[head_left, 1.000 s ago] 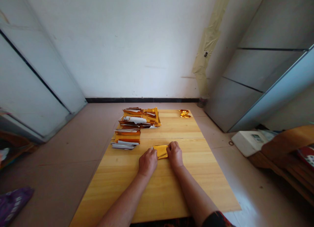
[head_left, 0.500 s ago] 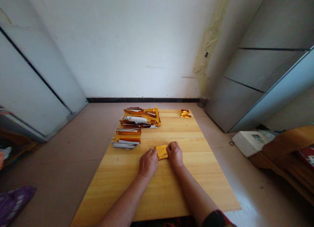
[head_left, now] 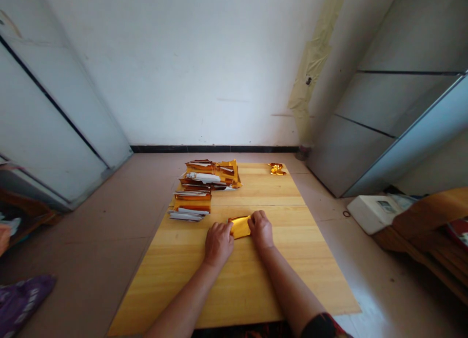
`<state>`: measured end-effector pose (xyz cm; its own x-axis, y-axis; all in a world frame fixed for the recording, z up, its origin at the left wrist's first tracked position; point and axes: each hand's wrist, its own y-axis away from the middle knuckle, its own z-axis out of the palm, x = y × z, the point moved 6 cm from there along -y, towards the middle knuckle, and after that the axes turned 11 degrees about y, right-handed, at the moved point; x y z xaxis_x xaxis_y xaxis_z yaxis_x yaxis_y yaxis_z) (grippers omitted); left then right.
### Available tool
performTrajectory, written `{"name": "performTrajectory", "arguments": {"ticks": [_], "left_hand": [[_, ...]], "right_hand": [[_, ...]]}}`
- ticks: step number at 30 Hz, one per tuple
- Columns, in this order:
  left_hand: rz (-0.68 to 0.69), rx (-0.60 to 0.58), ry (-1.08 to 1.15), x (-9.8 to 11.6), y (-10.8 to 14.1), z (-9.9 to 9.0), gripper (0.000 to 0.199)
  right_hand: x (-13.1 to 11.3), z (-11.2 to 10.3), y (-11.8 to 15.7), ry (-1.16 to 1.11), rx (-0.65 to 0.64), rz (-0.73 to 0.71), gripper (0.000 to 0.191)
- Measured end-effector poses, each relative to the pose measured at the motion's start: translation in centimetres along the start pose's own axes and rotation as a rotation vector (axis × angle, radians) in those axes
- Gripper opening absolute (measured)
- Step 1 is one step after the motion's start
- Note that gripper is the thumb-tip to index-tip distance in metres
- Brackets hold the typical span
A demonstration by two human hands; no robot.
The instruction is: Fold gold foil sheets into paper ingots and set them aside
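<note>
A small rectangle of shiny gold foil (head_left: 241, 227) lies low over the middle of the wooden table, between my two hands. My left hand (head_left: 219, 243) is closed on its left edge, thumb and fingertips pressed together there. On the opposite edge, my right hand (head_left: 262, 230) pinches the foil with curled fingers. Whether anything is wrapped inside the foil I cannot tell. Beyond my left hand, at the table's far left, several bundles of gold foil and white paper (head_left: 192, 195) sit in rows.
Crumpled gold foil scraps (head_left: 277, 169) lie at the far right corner of the wooden table (head_left: 292, 260). A white box (head_left: 371, 214) stands to the right beside wooden furniture. A purple bag (head_left: 25, 301) is on the floor at left. The wall rises behind the table.
The foil between my hands has tilted and now catches more light, looking flatter and brighter. My left hand has shifted slightly left. My right hand stays almost in place.
</note>
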<state>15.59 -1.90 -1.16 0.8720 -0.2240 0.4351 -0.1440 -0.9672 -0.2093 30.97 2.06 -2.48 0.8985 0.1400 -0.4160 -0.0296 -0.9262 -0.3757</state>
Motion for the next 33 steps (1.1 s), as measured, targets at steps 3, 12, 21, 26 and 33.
{"name": "performTrajectory", "arguments": {"ticks": [3,12,21,26,33], "left_hand": [[0.000,-0.030,-0.037,0.3,0.2,-0.2,0.026],[0.051,-0.042,-0.114,1.4,0.8,-0.7,0.030],[0.099,-0.020,-0.089,1.0,1.1,-0.6,0.026],[0.016,0.021,-0.032,0.2,0.2,-0.9,0.023],[0.029,0.037,-0.046,0.7,-1.4,-0.9,0.025]], "right_hand": [[-0.1,-0.1,0.0,-0.010,0.004,-0.012,0.014],[-0.2,-0.1,0.0,-0.026,0.013,-0.028,0.014],[-0.1,0.0,-0.1,0.002,-0.020,-0.008,0.011],[-0.4,0.0,-0.1,-0.025,-0.040,-0.041,0.010],[-0.6,0.0,-0.1,-0.036,-0.031,-0.080,0.016]]}}
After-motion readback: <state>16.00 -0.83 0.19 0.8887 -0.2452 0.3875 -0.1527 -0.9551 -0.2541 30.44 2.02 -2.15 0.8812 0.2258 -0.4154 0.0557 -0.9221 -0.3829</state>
